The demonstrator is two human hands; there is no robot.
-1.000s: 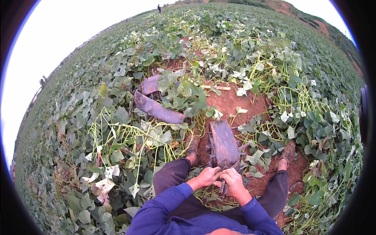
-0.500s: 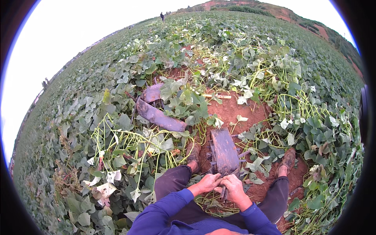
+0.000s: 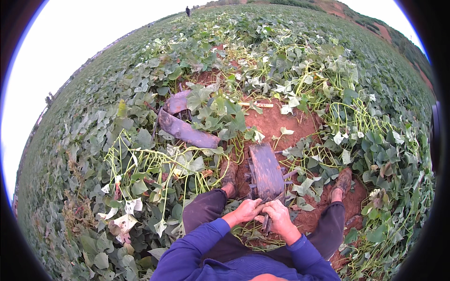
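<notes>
A flat, dark purple-grey strip [image 3: 267,169], scuffed and dirty, slopes away from me between my feet, with short dark prongs along its edges. Its exact kind I cannot tell. At its near end my left hand [image 3: 246,210] is closed, thumb and fingers pressed together. Right beside it, almost touching, my right hand [image 3: 277,217] is closed too, and a thin dark piece [image 3: 267,223] sticks out below its fingers. The fingers hide most of what they grip. Farther off to the left, a similar bent dark band [image 3: 190,131] lies among the leaves.
Leafy green vines [image 3: 84,154] cover the field all around. Reddish bare soil [image 3: 272,124] shows ahead, and a pale stick [image 3: 255,105] lies on it. Pulled-up stems [image 3: 173,164] tangle at the left. My shoes [image 3: 343,180] stand on the soil. A person [image 3: 188,11] stands far away.
Both hands have shifted slightly toward me and keep their grip on the near end of the strip. The strip's far end looks a little higher in view as the view tilts slightly.
</notes>
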